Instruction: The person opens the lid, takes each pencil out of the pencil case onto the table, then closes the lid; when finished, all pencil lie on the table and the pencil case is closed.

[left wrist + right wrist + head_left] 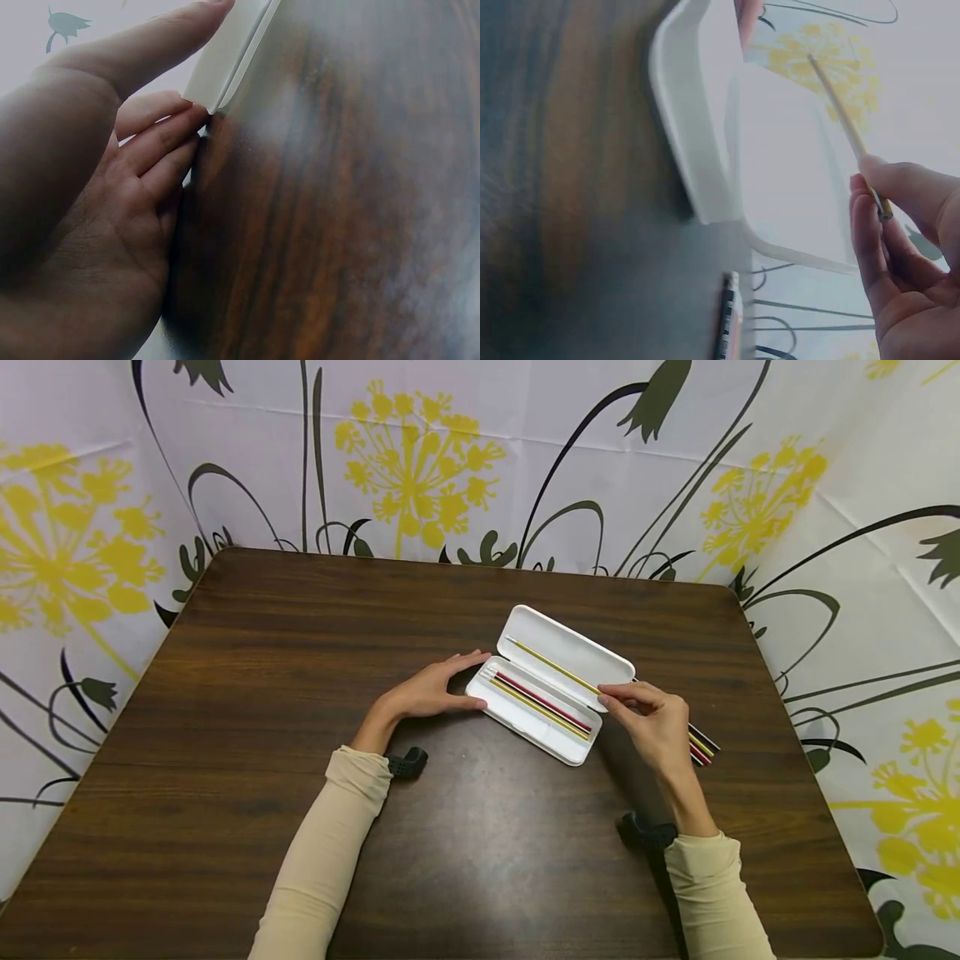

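Note:
A white pencil case (517, 723) lies with its lid (558, 637) folded back, tilted across the table. Inside its tray are red, black and yellow pencils (542, 704) with pale ends. My left hand (427, 692) holds the case's left end, thumb at the front corner and fingers at the back one; the left wrist view shows the fingertips against the white corner. Between thumb and fingertips, my right hand (654, 724) pinches one end of a yellow pencil (555, 667), held over the case. The right wrist view shows that yellow pencil (842, 112) raised off the case.
Several loose pencils (703, 747), black, yellow and red, lie on the dark wooden table (247, 693) just right of the case, partly hidden by my right hand. A floral cloth (450, 460) hangs behind the table's far edge and along both sides.

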`<state>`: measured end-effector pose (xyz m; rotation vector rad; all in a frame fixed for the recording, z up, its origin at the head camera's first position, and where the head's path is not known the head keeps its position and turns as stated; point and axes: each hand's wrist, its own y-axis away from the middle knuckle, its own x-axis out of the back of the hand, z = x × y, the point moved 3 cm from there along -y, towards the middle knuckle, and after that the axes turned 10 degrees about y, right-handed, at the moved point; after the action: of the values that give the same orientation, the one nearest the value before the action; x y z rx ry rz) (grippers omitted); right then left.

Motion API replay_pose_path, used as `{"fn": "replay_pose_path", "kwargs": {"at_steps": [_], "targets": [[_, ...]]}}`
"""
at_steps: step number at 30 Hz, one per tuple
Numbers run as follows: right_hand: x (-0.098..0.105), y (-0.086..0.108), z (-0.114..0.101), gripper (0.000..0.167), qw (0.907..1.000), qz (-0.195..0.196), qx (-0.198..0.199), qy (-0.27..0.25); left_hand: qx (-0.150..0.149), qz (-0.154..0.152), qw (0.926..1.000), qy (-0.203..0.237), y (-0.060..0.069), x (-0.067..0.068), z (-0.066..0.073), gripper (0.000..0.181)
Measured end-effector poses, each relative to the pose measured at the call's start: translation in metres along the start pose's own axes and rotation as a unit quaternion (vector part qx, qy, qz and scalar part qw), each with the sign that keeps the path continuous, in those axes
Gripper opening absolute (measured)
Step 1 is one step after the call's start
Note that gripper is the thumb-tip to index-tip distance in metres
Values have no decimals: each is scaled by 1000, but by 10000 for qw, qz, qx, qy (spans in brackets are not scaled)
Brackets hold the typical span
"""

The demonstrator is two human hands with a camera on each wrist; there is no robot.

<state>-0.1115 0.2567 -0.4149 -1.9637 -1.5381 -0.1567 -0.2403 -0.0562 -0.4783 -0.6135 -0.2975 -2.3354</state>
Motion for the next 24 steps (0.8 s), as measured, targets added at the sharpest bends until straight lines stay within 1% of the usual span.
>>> {"fn": "replay_pose_path", "kwargs": {"at_steps": [2, 4, 5, 7, 9, 12, 13, 15, 19, 21, 24], "targets": [[8, -3, -12, 15, 9999, 159, -20, -61, 2, 8, 10000, -6, 0, 0, -1, 84], [22, -8, -21, 15, 9992, 393, -60, -10, -2, 22, 10000, 5, 1, 0, -1, 84], [31, -9, -21, 15, 9985, 544, -94, -32, -6, 28, 10000, 11, 1, 0, -1, 84], [50, -12, -18, 16, 9960, 858, -204, -131, -10, 33, 10000, 15, 0, 1, -1, 84], [68, -12, -12, 17, 9932, 1128, -279, -49, -26, 16, 10000, 9, -1, 1, 0, 84], [88, -8, 1, 18, 9891, 1419, -388, -91, -35, -3, 10000, 10, -1, 1, 0, 84], [93, -6, 4, 19, 9881, 1474, -433, -56, -36, -1, 10000, 14, -2, 2, 1, 84], [100, -2, 11, 20, 9865, 1533, -551, -147, -24, 13, 10000, 23, -2, 2, 2, 85], [105, 8, 20, 20, 9859, 1483, -750, 192, 22, 1, 10000, -2, -1, 2, 2, 85], [106, 15, 23, 19, 9856, 1412, -808, 461, 36, -9, 10000, 3, -1, 1, 2, 85], [106, 23, 25, 19, 9848, 1307, -935, 663, 50, 2, 10000, 40, 0, 0, 2, 85]]}}
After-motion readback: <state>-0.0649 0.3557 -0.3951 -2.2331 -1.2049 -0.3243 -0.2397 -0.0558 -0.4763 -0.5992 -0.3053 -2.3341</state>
